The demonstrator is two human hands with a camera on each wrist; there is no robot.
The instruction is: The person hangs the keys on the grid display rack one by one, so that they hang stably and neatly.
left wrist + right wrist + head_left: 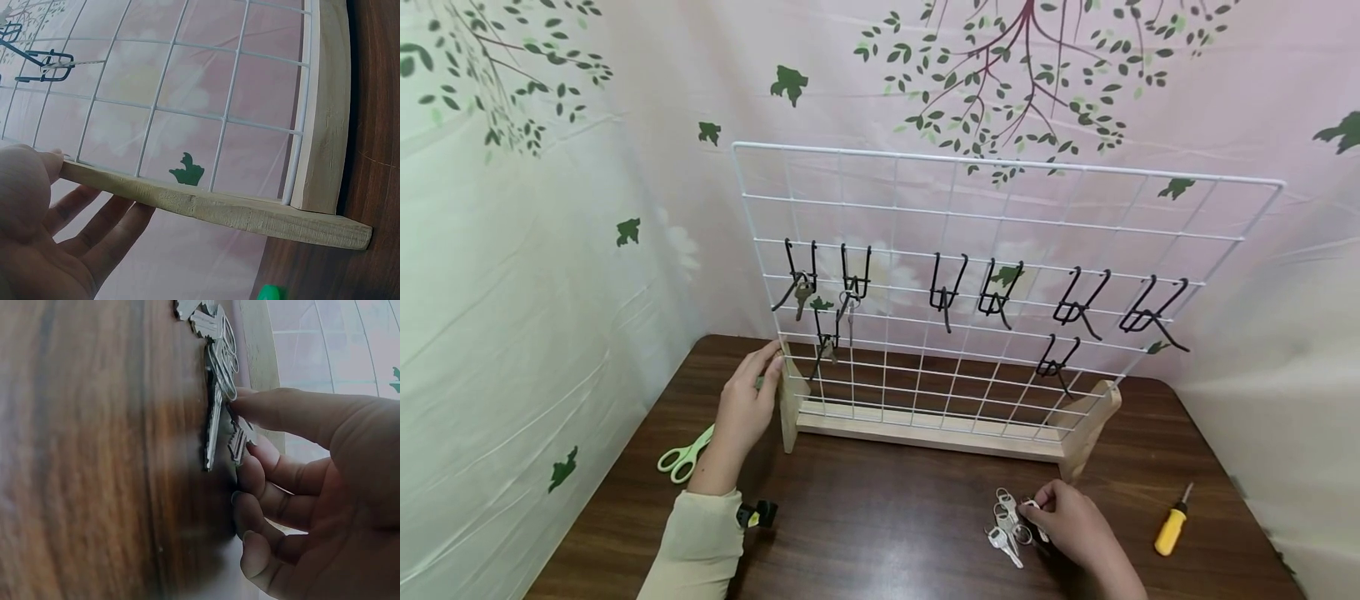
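Wire grid rack (1000, 217): white, upright, seated in a wooden base (925, 429) with two wooden feet, standing toward the back of a dark wooden table (880, 533). Black hooks (946, 287) hang in a row across its middle wires, with two more lower down; keys hang from the leftmost hooks.

Left hand (747, 400): placed against the rack's left wooden foot (250, 215), fingers (94, 231) straight and spread along it, gripping nothing. The wrist view shows the palm beside the foot's edge with the grid rising behind it.

Right hand (1070, 523): low on the table, near its front edge, right of centre. Thumb and forefinger (281, 412) pinch a small silver key (240, 439) at the edge of the pile; the other fingers curl beneath.

Loose keys (1009, 525): a small cluster of silver keys with rings, lying flat on the table in front of the rack's right foot, touching the right hand's fingertips.

Green-handled scissors (685, 456): on the table left of the left forearm.

Yellow-handled screwdriver (1172, 525): on the table at far right, well apart from the keys.

Black and yellow clip-like item (757, 514): beside the left sleeve; its kind cannot be told.
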